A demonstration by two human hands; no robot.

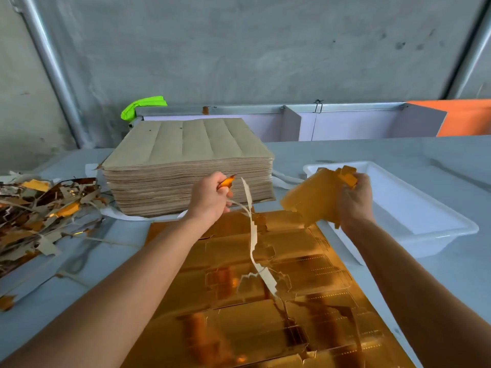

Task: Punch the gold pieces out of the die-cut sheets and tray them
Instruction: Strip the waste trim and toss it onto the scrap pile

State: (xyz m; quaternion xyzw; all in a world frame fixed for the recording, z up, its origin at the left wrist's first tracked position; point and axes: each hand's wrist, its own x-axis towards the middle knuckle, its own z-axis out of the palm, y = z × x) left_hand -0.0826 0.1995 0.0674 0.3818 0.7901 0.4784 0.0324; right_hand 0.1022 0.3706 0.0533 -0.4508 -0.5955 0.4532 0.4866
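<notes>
Fingers of the right hand [354,200] grip gold pieces [313,197] beside the tray [457,229]; the left hand [210,197] pinches a scrap strip [252,235]. The pieces look light, bendable; better held by edges.

A shiny gold die-cut sheet [233,301] lay flat on the table in front of the person, its mirror face up and scored with piece outlines, with a ragged hole torn near its middle. A long, thin, pale waste strip [252,235] rose from that hole, jagged along its edges and twisted, up to the left side. A bundle of punched gold pieces [313,197] was held up, tilted, just left of the white plastic tray [438,229], which sat on the table to the right of the sheet.
</notes>
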